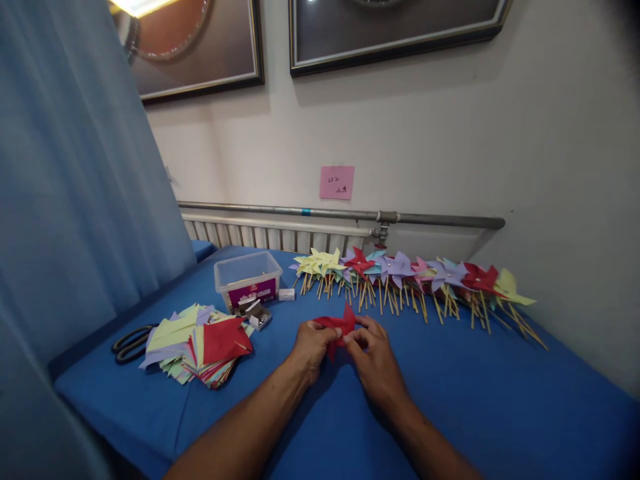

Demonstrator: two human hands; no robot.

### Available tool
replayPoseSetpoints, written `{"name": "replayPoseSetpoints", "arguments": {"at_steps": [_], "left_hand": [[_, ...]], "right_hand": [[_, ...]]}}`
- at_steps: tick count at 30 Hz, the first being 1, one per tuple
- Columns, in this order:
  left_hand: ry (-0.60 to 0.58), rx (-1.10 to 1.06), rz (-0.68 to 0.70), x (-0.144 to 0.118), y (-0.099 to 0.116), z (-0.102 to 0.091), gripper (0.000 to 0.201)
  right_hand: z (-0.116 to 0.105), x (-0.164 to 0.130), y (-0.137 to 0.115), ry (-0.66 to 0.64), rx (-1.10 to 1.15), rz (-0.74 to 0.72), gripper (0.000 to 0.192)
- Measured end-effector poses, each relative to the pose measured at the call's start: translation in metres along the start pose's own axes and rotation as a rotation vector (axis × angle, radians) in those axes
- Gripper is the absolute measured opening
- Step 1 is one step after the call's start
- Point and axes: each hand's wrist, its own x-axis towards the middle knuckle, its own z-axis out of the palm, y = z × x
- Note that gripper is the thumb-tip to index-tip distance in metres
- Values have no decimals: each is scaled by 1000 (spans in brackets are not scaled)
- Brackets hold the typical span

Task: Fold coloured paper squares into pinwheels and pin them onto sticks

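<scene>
A piece of red paper [341, 325], folded with a pointed tip sticking up, is pinched between both hands over the blue tablecloth [480, 407]. My left hand [311, 347] grips its left side. My right hand [376, 357] holds its right side, fingers curled around it. To the left lies a stack of cut coloured paper squares [197, 343] with a red sheet on top. Behind the hands a long row of finished paper pinwheels on wooden sticks [415, 280] lies across the table.
A clear plastic box [247, 278] stands behind the paper stack, with a small open box of pins [257, 313] beside it. Black scissors [131, 343] lie at the table's left edge. A blue curtain [70, 200] hangs on the left; a radiator [270, 233] and pipe run along the wall.
</scene>
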Motion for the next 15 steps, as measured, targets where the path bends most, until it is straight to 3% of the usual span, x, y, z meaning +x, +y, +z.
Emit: {"name": "replayPoseSetpoints", "arguments": {"at_steps": [4,6,8,10,13,15], "left_hand": [[-17,7,16,-1,1,0,23],[-6,4,7,0,2,0,24],[1,4,-8,1,1,0,26],[-16,20,-21,1,1,0,24],[-56,67,-37,0,0,-2,22],[-67,90,-49,0,-1,-3,24]], "right_hand": [[1,1,1,23,30,5,23],[2,2,1,57,119,87,22],[3,5,3,60,285,212,38],[2,8,4,-32,464,305,47],[-1,10,4,-192,621,360,40],[-5,9,1,-203,661,386,37]]}}
